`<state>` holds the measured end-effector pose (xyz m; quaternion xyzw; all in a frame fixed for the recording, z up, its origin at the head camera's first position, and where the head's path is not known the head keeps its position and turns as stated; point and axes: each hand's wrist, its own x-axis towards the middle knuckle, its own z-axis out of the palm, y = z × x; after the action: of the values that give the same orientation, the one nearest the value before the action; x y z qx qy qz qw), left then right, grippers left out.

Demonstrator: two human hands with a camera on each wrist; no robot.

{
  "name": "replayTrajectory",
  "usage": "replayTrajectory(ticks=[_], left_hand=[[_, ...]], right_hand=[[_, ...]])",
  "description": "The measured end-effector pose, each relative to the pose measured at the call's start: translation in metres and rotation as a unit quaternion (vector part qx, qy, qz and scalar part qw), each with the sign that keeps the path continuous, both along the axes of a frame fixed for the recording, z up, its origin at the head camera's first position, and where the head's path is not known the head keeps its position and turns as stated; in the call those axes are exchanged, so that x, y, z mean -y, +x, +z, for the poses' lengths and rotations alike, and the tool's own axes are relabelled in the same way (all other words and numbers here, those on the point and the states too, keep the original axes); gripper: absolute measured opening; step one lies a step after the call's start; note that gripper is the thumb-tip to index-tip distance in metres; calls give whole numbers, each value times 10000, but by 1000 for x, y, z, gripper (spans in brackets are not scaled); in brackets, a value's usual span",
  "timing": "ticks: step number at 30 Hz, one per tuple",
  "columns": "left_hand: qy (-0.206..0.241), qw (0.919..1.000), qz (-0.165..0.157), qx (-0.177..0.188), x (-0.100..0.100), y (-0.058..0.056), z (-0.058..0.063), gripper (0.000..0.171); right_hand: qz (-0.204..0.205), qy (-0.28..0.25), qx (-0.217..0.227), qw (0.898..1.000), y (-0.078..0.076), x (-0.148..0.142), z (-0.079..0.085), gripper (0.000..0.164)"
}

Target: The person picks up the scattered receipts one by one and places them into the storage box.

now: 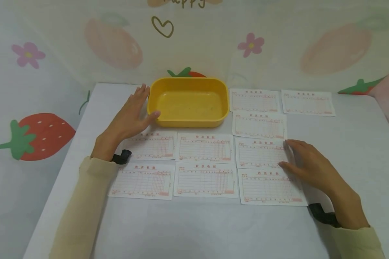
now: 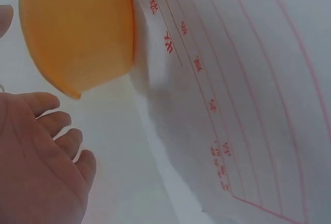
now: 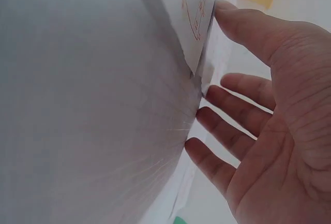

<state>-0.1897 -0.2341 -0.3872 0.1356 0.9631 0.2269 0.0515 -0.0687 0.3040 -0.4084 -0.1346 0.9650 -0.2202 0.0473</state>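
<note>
A yellow plastic basin (image 1: 188, 124) stands at the back of the table, with nothing seen inside it. My left hand (image 1: 129, 115) is at its left end, fingers straight and thumb near the front rim; whether it touches the rim I cannot tell. In the left wrist view the fingers are extended beside the basin (image 2: 77, 32). My right hand (image 1: 311, 165) is over the right edge of a printed receipt slip (image 1: 259, 153), fingers spread and relaxed. The right wrist view shows its fingertips by the table surface and a slip's corner (image 3: 194, 53), with nothing gripped.
Several like slips lie in rows before the basin, among them a front-left slip (image 1: 142, 181) and a front-middle slip (image 1: 205, 180). Others lie right of the basin, including a far-right slip (image 1: 308, 102). A strawberry-printed cloth (image 1: 194, 43) hangs behind the white table (image 1: 194, 230).
</note>
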Motion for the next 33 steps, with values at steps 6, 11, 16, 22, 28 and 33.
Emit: replayTrajectory(ticks=[6, 11, 16, 22, 28, 33], left_hand=[[40, 9999, -114, -85, -5, -5, -5, 96], [-60, 9994, -319, -103, -10, -7, -8, 97], [-211, 9990, -322, -212, -7, -5, -7, 97], [-332, 9989, -285, -189, -3, -3, -7, 98], [-374, 9990, -191, -135, -1, -3, -6, 101], [-98, 9999, -101, -98, -5, -5, -4, 101]], right_hand=[[-31, 22, 9, 10000, 1, 0, -2, 77], [-100, 20, -67, 9999, 3, 1, -3, 75], [-127, -68, -274, 9995, 3, 3, -4, 73], [-191, -161, -665, 9975, 3, 5, -6, 65], [-175, -533, -978, 9936, 2, 3, -8, 51], [-156, -720, -1187, 9902, 1, 2, -10, 42]])
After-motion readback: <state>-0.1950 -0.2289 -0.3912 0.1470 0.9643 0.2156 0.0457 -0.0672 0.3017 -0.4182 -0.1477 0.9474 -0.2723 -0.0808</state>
